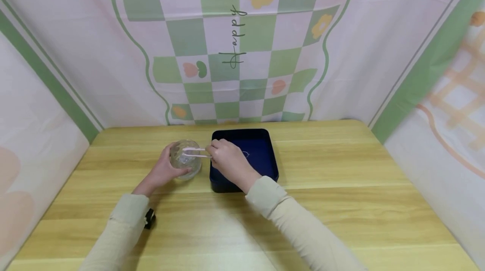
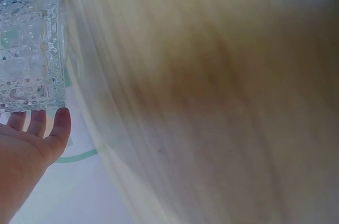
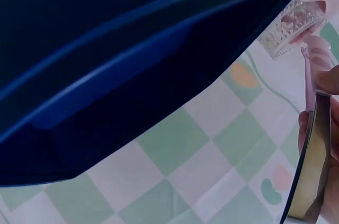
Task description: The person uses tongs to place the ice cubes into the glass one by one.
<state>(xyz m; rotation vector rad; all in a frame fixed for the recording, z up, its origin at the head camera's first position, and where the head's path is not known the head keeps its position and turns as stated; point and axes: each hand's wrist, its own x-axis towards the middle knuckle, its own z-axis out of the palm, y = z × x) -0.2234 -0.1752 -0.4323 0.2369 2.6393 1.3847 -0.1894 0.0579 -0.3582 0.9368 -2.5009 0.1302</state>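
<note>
On the left of the table stands a clear cut-glass cup (image 1: 194,166), faceted all over. My left hand (image 1: 166,169) holds it from the left side, thumb toward the front; in the left wrist view the fingertips (image 2: 62,121) lie against its patterned wall. My right hand (image 1: 229,159) grips a pair of tongs (image 3: 317,152) with metal arms and pink tips. The tips (image 1: 189,150) point left over the mouth of the cup. Whether anything is between them I cannot tell. Beneath the right hand is a dark blue square tray (image 1: 261,147), partly covered by the hand and forearm.
A thin, pale curved line (image 1: 246,153) shows on the tray floor beside the right hand. The wooden table (image 1: 326,208) ends at the back against a checkered cloth (image 1: 223,43). Cloth panels also rise at both sides. A small black device (image 1: 150,219) sits at the left wrist.
</note>
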